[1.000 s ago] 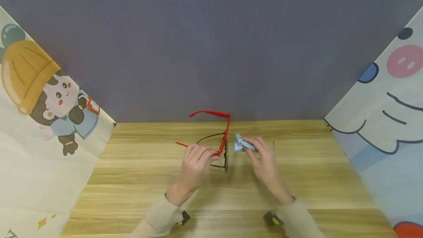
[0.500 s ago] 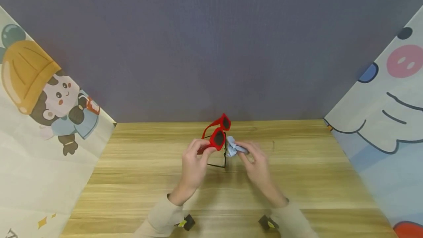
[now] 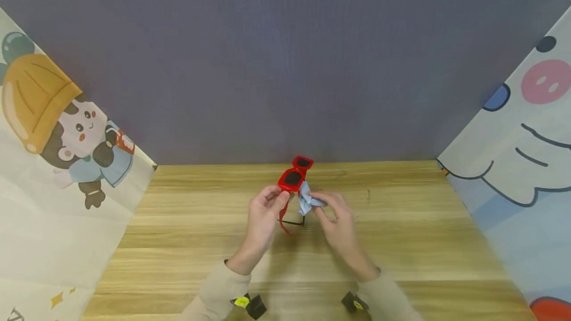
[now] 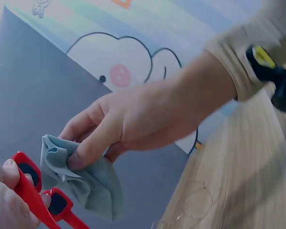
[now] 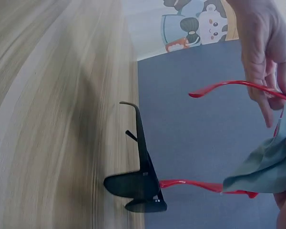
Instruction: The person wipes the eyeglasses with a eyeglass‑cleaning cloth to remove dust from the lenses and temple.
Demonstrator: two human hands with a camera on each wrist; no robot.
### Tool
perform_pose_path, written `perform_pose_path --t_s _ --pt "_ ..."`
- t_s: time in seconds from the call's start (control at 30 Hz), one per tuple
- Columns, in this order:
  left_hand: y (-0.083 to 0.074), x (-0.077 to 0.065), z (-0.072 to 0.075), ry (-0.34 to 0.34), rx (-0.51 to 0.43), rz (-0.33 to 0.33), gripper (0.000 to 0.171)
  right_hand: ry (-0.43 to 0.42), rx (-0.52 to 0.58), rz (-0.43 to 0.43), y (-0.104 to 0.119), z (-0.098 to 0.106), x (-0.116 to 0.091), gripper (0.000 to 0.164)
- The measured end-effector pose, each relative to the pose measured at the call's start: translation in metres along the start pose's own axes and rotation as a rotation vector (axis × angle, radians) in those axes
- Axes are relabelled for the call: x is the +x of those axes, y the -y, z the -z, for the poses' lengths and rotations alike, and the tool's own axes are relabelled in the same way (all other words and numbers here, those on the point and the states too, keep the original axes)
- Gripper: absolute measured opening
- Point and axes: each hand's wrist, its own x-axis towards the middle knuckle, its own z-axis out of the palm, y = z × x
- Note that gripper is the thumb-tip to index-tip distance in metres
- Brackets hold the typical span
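Red-framed sunglasses (image 3: 292, 178) with dark lenses are held up over the table by my left hand (image 3: 263, 217), which pinches them at the near lens's edge. My right hand (image 3: 341, 224) grips a crumpled light-blue cloth (image 3: 305, 199) just right of that lens. Whether the cloth touches the lens, I cannot tell. In the right wrist view the red temples spread apart, and the cloth covers part of the frame. Below them stands a pair of black glasses (image 5: 128, 185) on the table, largely hidden in the head view.
Faint thin-rimmed, clear glasses (image 4: 211, 198) lie on the wooden table (image 3: 401, 241) right of my right hand. A grey panel (image 3: 285, 63) rises at the table's back edge. Printed cartoon sheets (image 3: 53, 202) flank both sides.
My left hand has turned the red sunglasses so their lenses face up toward the head camera. My right hand has brought the cloth leftward, close to the near lens. The black glasses have stayed put.
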Motion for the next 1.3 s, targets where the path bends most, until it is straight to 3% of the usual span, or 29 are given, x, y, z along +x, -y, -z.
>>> perform_pose_path --t_s 0.2,0.43,0.63,0.9,1.07,1.3 --pt "-0.002 0.000 -0.002 0.018 -0.098 0.084 0.008 -0.049 0.053 0.027 0.007 -0.002 0.002 0.038" --pt "-0.005 -0.003 -0.003 0.043 -0.155 0.065 0.009 -0.059 0.130 0.042 0.010 -0.004 0.004 0.033" --pt "-0.006 -0.005 -0.005 0.098 -0.202 0.060 0.020 -0.048 0.192 0.074 0.009 -0.008 0.005 0.033" --pt "-0.005 -0.007 -0.003 0.124 -0.192 0.073 0.035 0.107 0.377 0.098 0.010 -0.007 0.002 0.035" --pt "-0.002 -0.008 -0.004 0.124 -0.201 0.047 0.027 0.168 0.372 -0.015 0.017 -0.006 0.006 0.018" --pt "0.001 -0.008 -0.005 0.097 -0.209 0.029 0.021 0.228 0.241 -0.213 0.034 -0.005 0.015 0.032"
